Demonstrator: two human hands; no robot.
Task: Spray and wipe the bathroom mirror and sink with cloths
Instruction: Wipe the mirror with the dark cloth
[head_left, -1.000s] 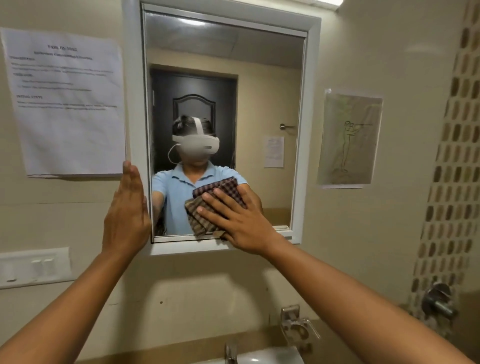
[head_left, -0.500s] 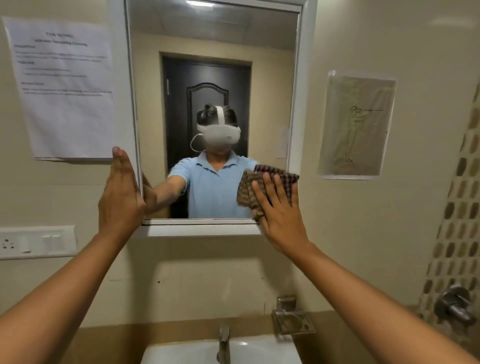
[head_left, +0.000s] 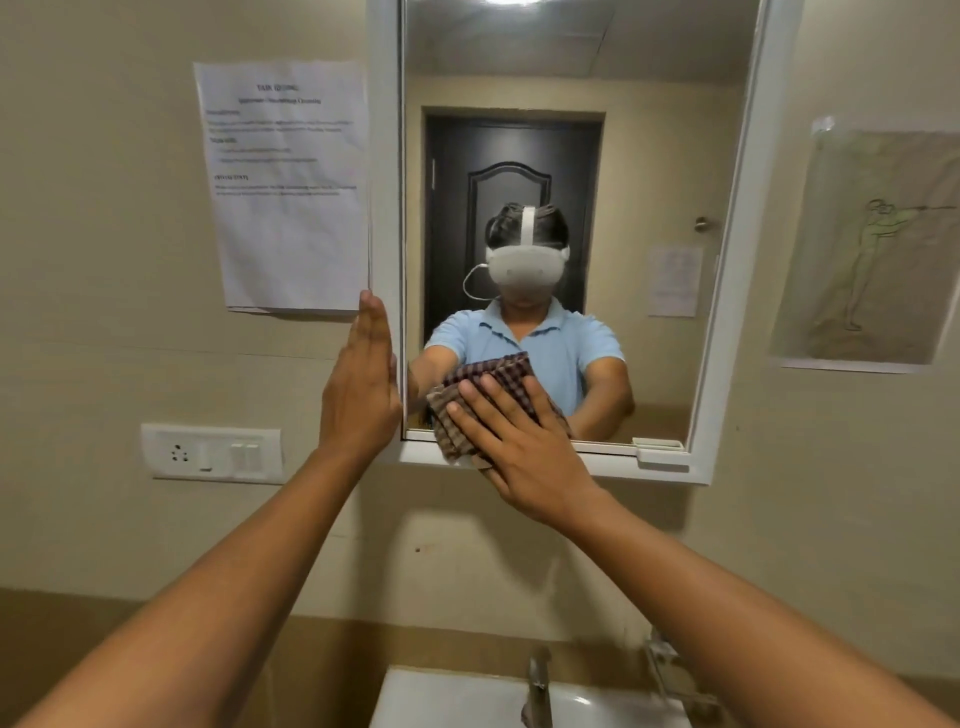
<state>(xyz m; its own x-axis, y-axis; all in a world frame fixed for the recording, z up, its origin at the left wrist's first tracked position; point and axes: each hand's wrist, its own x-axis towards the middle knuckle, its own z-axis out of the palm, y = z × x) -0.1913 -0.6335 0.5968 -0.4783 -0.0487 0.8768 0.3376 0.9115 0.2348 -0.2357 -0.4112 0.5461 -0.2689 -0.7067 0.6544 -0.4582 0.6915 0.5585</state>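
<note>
**Two hands at the mirror's lower left corner**

Both of my hands are up at the mirror (head_left: 571, 208), which I take as my landmark. My right hand (head_left: 519, 447) lies flat with fingers straight and spread, so its grip is wide, pressing a brown checked cloth (head_left: 493, 371) against the glass at the mirror's lower left. The bottom of the cloth hangs over the lower rail of the white frame (head_left: 727, 260). My left hand (head_left: 361, 387) is also flat, fingers straight and together, a wide grip holding nothing; it rests edge-on against the frame's left upright, just beside the cloth hand.

Left of the mirror a printed sheet (head_left: 288, 187) is fixed to the wall, its lower edge just above my left fingertips. Below that sheet, still left of the mirror, sits a white switch plate (head_left: 213, 453) with a socket. Right of the mirror hangs a drawing (head_left: 872, 254) of a standing figure. A small white catch (head_left: 662, 452) sits at the mirror's lower right corner. Directly below the mirror is the white sink (head_left: 441, 699) with a metal tap (head_left: 540, 686), and a metal holder (head_left: 675, 670) on the wall just right of it.
</note>
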